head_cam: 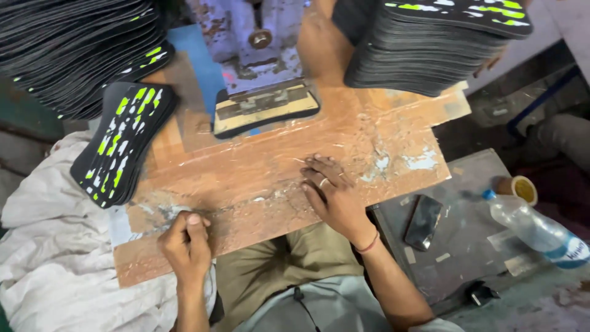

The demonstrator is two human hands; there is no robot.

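Taped brown cardboard, glossy and scuffed white in patches, covers the desk (258, 166), and both hands rest on it. The right hand (335, 193) lies flat near the board's middle, fingers spread, holding nothing. The left hand (184, 243) sits at the board's near left corner, curled into a loose fist with the thumb pressed down; whether it pinches anything cannot be told. Beyond the right hand lies a tan, black-edged sole-shaped die (265, 107). Left of the board a fanned stack of black soles (123, 144) with green and white flecks leans; a taller stack (430, 46) stands at its far right corner.
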